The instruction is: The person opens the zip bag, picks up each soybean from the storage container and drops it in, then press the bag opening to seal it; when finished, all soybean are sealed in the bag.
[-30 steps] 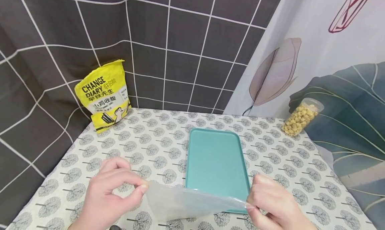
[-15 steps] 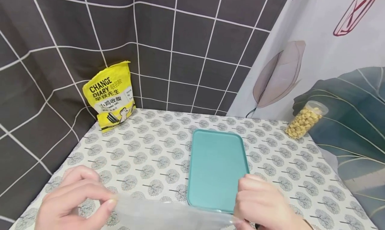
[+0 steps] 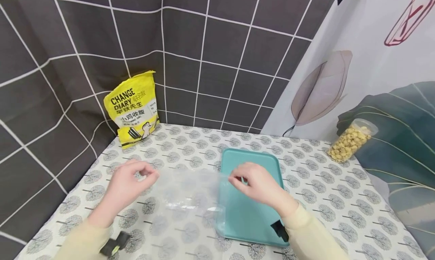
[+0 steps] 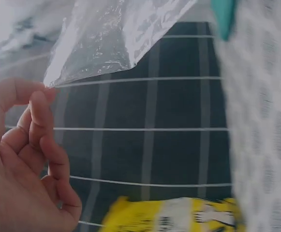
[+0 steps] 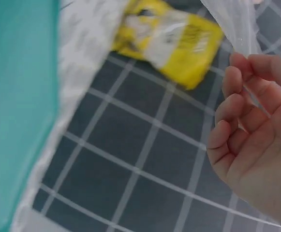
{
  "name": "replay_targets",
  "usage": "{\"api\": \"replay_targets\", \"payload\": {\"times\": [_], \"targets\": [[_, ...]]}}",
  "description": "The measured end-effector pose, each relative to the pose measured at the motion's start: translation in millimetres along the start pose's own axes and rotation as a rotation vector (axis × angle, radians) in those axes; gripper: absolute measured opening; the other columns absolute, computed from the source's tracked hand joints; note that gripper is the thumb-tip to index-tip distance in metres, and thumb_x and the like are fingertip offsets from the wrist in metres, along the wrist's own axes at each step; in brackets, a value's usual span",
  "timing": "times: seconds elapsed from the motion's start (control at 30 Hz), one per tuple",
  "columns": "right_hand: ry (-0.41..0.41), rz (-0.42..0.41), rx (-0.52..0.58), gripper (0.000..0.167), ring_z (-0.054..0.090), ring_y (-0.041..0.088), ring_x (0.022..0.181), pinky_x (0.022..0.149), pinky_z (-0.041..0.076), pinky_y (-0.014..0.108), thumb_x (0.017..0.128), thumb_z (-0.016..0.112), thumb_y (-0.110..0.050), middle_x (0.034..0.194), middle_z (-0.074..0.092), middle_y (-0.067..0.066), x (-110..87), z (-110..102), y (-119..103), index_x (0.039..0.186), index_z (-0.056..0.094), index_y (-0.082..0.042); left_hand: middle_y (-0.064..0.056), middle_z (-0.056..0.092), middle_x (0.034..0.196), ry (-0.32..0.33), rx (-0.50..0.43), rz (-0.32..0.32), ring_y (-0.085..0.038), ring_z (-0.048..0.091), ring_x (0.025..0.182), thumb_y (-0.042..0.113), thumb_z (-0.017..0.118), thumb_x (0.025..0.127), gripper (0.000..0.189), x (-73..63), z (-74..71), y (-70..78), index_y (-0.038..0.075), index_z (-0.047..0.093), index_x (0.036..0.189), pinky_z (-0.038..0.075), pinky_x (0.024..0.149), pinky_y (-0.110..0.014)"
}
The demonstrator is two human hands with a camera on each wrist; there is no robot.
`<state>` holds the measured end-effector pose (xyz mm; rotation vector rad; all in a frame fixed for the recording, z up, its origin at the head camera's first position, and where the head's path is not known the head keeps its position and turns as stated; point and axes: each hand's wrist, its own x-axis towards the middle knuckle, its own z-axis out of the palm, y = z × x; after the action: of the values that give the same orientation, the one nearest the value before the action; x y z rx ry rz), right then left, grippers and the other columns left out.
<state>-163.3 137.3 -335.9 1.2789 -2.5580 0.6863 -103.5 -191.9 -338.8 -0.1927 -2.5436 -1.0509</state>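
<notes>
A clear plastic bag hangs stretched between both hands above the table, its right side overlapping the teal tray. The left hand pinches one upper corner between thumb and index finger; the left wrist view shows the clear bag rising from those fingertips. At the opposite corner the right hand pinches the film, over the tray. In the right wrist view the bag is gathered at the thumb and index tips, the other fingers curled loosely.
A yellow snack bag stands upright at the back left against the dark gridded curtain. At the back right a clear jar of yellowish puffed pieces leans tilted. A tree-patterned cloth covers the table.
Both hands have moved up and away from the front edge, first dipping lower. The bag, earlier seen as a narrow strip, now hangs spread out. The head view has shifted slightly left.
</notes>
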Motion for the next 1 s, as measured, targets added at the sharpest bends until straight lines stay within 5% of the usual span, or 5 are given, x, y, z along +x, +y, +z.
{"api": "replay_targets", "payload": {"times": [0.17, 0.43, 0.73, 1.0], "targets": [[-0.096, 0.173, 0.034, 0.012, 0.042, 0.001, 0.059, 0.056, 0.040, 0.019, 0.090, 0.063, -0.021, 0.070, 0.055, -0.012, 10.9, 25, 31, 0.083, 0.071, -0.015, 0.003, 0.069, 0.083, -0.132, 0.042, -0.107, -0.017, 0.056, 0.082, 0.020, 0.067, 0.084, 0.005, 26.3, 28.5, -28.8, 0.019, 0.072, 0.083, 0.043, 0.077, -0.037], [-0.174, 0.337, 0.077, 0.020, 0.043, 0.004, 0.055, 0.053, 0.039, 0.021, 0.092, 0.061, -0.024, 0.064, 0.055, -0.009, 31.7, 62, 63, 0.078, 0.071, -0.012, -0.003, 0.071, 0.091, -0.274, 0.032, -0.225, -0.025, 0.064, 0.088, 0.029, 0.064, 0.088, 0.017, 57.6, 46.3, -63.1, 0.014, 0.071, 0.093, 0.048, 0.083, -0.049], [-0.226, 0.372, 0.101, 0.022, 0.045, 0.006, 0.053, 0.055, 0.041, 0.022, 0.093, 0.059, -0.022, 0.068, 0.061, -0.003, 65.6, 85, 95, 0.081, 0.071, -0.007, -0.009, 0.070, 0.097, -0.288, 0.108, -0.296, -0.028, 0.061, 0.092, 0.032, 0.062, 0.089, 0.023, 98.4, 67.3, -85.2, 0.011, 0.071, 0.092, 0.043, 0.088, -0.052], [-0.309, 0.432, 0.064, 0.019, 0.051, 0.009, 0.056, 0.057, 0.044, 0.023, 0.094, 0.059, -0.022, 0.079, 0.068, 0.001, 86.0, 86, 115, 0.092, 0.073, -0.008, -0.011, 0.068, 0.112, -0.329, 0.190, -0.361, -0.029, 0.060, 0.097, 0.031, 0.062, 0.087, 0.023, 119.3, 84.7, -96.2, 0.011, 0.072, 0.088, 0.041, 0.092, -0.053]]}}
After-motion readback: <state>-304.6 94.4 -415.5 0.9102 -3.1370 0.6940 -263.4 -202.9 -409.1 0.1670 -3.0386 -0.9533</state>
